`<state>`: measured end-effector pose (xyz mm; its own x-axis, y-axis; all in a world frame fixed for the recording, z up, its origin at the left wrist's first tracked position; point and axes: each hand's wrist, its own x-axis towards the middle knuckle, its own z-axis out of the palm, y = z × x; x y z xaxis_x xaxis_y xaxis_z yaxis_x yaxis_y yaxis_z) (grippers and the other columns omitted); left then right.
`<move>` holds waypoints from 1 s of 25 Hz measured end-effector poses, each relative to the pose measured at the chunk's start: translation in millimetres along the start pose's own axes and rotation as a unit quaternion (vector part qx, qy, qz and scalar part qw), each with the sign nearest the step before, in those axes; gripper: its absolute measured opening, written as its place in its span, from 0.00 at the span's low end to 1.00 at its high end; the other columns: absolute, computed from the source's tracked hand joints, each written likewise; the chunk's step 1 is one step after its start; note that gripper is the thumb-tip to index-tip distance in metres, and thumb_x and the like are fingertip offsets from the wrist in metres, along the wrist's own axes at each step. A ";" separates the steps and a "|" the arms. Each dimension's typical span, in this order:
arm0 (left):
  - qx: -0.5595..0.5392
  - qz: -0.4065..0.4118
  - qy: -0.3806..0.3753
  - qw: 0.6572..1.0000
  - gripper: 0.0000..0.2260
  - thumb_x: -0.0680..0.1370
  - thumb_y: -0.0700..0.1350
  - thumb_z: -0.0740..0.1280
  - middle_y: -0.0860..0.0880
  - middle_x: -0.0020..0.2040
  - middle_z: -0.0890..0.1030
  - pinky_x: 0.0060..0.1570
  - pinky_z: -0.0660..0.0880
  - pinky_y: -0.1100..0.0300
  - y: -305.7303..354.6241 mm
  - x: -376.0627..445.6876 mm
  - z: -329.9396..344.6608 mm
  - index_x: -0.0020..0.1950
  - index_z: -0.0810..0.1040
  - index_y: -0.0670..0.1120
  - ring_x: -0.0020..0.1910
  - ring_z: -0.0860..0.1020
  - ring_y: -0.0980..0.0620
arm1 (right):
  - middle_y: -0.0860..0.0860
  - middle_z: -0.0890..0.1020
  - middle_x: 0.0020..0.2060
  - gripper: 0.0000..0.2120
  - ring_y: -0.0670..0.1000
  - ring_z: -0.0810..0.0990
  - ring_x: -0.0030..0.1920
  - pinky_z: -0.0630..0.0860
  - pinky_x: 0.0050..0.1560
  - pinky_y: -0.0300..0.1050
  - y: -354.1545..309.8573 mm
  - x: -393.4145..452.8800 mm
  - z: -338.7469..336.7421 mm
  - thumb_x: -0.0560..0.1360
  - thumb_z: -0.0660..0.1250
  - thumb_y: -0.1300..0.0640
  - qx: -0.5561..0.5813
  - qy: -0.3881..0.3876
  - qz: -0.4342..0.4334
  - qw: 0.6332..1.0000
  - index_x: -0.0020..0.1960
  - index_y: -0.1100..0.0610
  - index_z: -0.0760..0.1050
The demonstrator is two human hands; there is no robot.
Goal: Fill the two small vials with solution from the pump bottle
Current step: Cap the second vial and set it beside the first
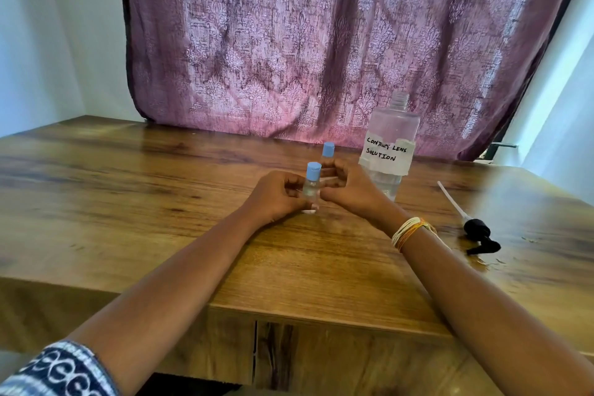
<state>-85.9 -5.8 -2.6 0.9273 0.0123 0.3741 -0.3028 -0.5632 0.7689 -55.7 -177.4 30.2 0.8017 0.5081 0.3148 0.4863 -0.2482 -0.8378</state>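
Two small clear vials with blue caps stand on the wooden table [160,196]. My left hand [276,196] grips the nearer vial [311,183] from its left side. My right hand [347,186] curls around the farther vial [328,151], whose cap shows above my fingers. The large clear bottle [390,145] labelled "contact lens solution" stands open-necked just right of my right hand. Its black pump head [479,231] with a white dip tube lies on the table at the right, off the bottle.
A purple patterned curtain [321,42] hangs behind the table's far edge. A small wet patch [475,259] shines by the pump head. The table's front edge [289,312] runs below my forearms. White walls stand on both sides.
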 end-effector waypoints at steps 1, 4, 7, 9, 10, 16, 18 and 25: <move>0.029 -0.004 0.002 1.000 0.20 0.65 0.46 0.80 0.51 0.47 0.86 0.49 0.79 0.57 -1.4 0.9 -0.9 0.55 0.84 0.46 0.44 0.83 0.55 | 0.50 0.80 0.47 0.21 0.49 0.81 0.45 0.79 0.48 0.39 4.2 0.8 1.1 0.71 0.69 0.72 -0.010 -0.019 0.012 1.000 0.60 0.58 0.72; 0.067 -0.020 0.013 0.997 0.20 0.66 0.44 0.79 0.49 0.47 0.85 0.44 0.76 0.65 -5.0 6.0 -1.1 0.56 0.83 0.45 0.43 0.81 0.54 | 0.50 0.81 0.43 0.18 0.51 0.80 0.43 0.78 0.46 0.42 14.3 1.3 6.1 0.71 0.70 0.71 -0.028 -0.027 0.022 0.999 0.57 0.57 0.73; 0.072 -0.038 0.033 0.996 0.17 0.70 0.37 0.75 0.47 0.47 0.84 0.41 0.73 0.71 -9.6 9.4 -0.8 0.58 0.82 0.42 0.43 0.80 0.54 | 0.49 0.83 0.42 0.10 0.47 0.80 0.41 0.76 0.45 0.40 20.2 7.2 16.4 0.72 0.72 0.62 -0.085 0.045 0.017 0.995 0.51 0.53 0.78; 0.083 -0.047 0.043 0.994 0.17 0.72 0.35 0.71 0.47 0.48 0.84 0.43 0.74 0.69 -11.5 10.6 -0.7 0.61 0.80 0.41 0.44 0.80 0.53 | 0.49 0.85 0.44 0.11 0.45 0.82 0.44 0.77 0.45 0.38 25.7 16.2 21.4 0.72 0.73 0.56 -0.123 0.062 0.033 0.990 0.54 0.55 0.80; 0.093 -0.055 0.048 0.993 0.18 0.73 0.34 0.69 0.46 0.50 0.83 0.46 0.76 0.65 -11.7 11.6 -1.0 0.63 0.78 0.41 0.47 0.80 0.52 | 0.48 0.85 0.44 0.12 0.45 0.82 0.45 0.78 0.46 0.39 27.6 21.1 23.7 0.71 0.73 0.54 -0.131 0.061 0.042 0.989 0.54 0.54 0.81; 0.103 -0.122 0.109 0.981 0.30 0.73 0.38 0.70 0.42 0.62 0.76 0.59 0.73 0.55 -15.7 17.2 -11.2 0.74 0.65 0.43 0.61 0.75 0.44 | 0.47 0.82 0.38 0.06 0.43 0.79 0.39 0.73 0.39 0.38 21.0 49.7 36.9 0.70 0.73 0.55 -0.179 0.091 0.054 0.978 0.46 0.54 0.80; 0.087 -0.125 0.117 0.981 0.29 0.73 0.38 0.70 0.45 0.55 0.75 0.50 0.72 0.59 -16.2 15.9 -11.9 0.72 0.66 0.44 0.57 0.75 0.46 | 0.50 0.84 0.38 0.09 0.47 0.81 0.40 0.79 0.43 0.45 22.1 57.7 41.3 0.69 0.73 0.54 -0.174 0.109 0.054 0.977 0.46 0.56 0.80; 0.045 -0.072 0.179 0.980 0.16 0.73 0.37 0.68 0.48 0.44 0.76 0.37 0.70 0.65 -4.8 4.8 -10.0 0.59 0.71 0.43 0.43 0.75 0.52 | 0.51 0.81 0.44 0.17 0.51 0.79 0.45 0.76 0.46 0.45 18.7 45.6 35.3 0.69 0.73 0.52 -0.199 0.073 0.107 0.971 0.54 0.58 0.76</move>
<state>-82.2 5.2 0.7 0.8169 0.3776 0.4360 -0.1386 -0.6052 0.7839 -22.4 -129.8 13.2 0.9258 0.2951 0.2364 0.3758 -0.6487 -0.6618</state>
